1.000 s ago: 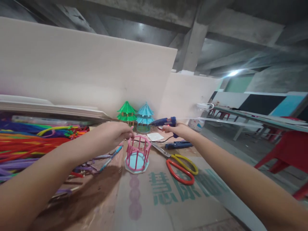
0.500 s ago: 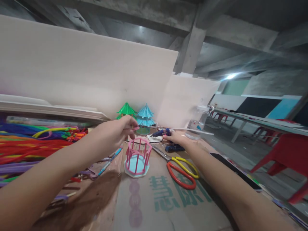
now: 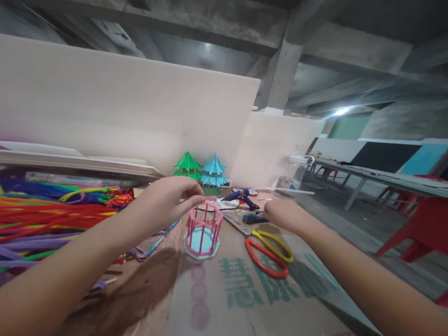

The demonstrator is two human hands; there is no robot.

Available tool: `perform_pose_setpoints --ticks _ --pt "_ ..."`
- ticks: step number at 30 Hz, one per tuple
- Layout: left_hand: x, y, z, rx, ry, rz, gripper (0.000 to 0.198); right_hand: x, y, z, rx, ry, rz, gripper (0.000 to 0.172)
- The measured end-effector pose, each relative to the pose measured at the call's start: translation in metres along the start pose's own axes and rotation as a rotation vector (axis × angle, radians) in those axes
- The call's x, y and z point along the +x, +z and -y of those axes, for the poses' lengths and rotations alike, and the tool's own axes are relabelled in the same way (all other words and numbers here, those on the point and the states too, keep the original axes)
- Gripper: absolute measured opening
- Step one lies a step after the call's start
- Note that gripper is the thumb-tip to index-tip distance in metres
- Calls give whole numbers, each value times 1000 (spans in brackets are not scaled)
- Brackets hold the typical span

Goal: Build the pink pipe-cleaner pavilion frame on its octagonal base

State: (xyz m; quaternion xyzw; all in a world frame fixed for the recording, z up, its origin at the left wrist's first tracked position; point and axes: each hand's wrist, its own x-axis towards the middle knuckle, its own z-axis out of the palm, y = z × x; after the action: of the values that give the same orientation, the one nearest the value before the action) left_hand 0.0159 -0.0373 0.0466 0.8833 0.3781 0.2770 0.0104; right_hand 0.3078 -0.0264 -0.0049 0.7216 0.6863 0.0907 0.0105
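Observation:
My left hand (image 3: pixel 180 198) is closed in a pinch on a small pink strip (image 3: pixel 210 198) at the top rim of a pink cage-like frame (image 3: pixel 201 238). Thin pink posts rise from the frame's pale blue, many-sided base. My right hand (image 3: pixel 282 214) has its fingers curled beside a dark blue tool (image 3: pixel 252 218); what they hold, if anything, is hidden. Just behind lies a blue glue gun (image 3: pixel 241 197) with a long clear glue stick (image 3: pixel 294 190) sticking out of its back. Scissors (image 3: pixel 268 254) with one red and one yellow handle lie right of the frame.
A green-roofed model (image 3: pixel 187 163) and a blue-roofed one (image 3: pixel 214 170) stand at the back. Colourful pipe cleaners (image 3: pixel 45 210) pile up on the left. A clear bottle (image 3: pixel 292 175) stands back right. Printed cardboard (image 3: pixel 210 303) covers the front, with a blue pen (image 3: pixel 163 238) beside it.
My right hand has come off the glue gun and drawn nearer, toward the dark blue tool. My left hand has lowered the pink strip to the frame's rim.

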Motion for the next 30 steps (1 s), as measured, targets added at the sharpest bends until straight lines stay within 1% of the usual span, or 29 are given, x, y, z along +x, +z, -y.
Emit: perform_pose_setpoints --ticks 2,3,6,8,10,13,17,22,25,28,30 --pt "-1 1 0 -9 21 -7 27 -16 -17 9 10 -73 -79 32" --pt "-1 3 0 -9 28 -10 26 -23 -26 14 64 -146 -178 31" --pt "-2 7 0 11 36 -6 26 -34 -46 35 321 -318 -480 19" --pt "-2 9 -1 39 52 2 27 -36 -54 51 443 -468 -595 12" --pt "-2 10 -1 65 77 3 26 -35 -58 65 521 -591 -613 10" --pt "-1 12 0 83 105 -10 24 -30 -57 80 577 -683 -584 10" --pt "0 14 1 76 100 -26 22 -25 -48 84 612 -713 -572 9" --pt "0 19 -4 99 49 14 18 -26 -36 80 615 -737 -542 9" --pt "-1 20 -9 106 39 24 19 -27 -32 78 648 -759 -529 9" --pt "-1 20 -5 89 71 40 21 -28 -30 77 638 -777 -545 10" --pt "1 19 3 73 138 75 23 -29 -29 78 588 -778 -584 10"
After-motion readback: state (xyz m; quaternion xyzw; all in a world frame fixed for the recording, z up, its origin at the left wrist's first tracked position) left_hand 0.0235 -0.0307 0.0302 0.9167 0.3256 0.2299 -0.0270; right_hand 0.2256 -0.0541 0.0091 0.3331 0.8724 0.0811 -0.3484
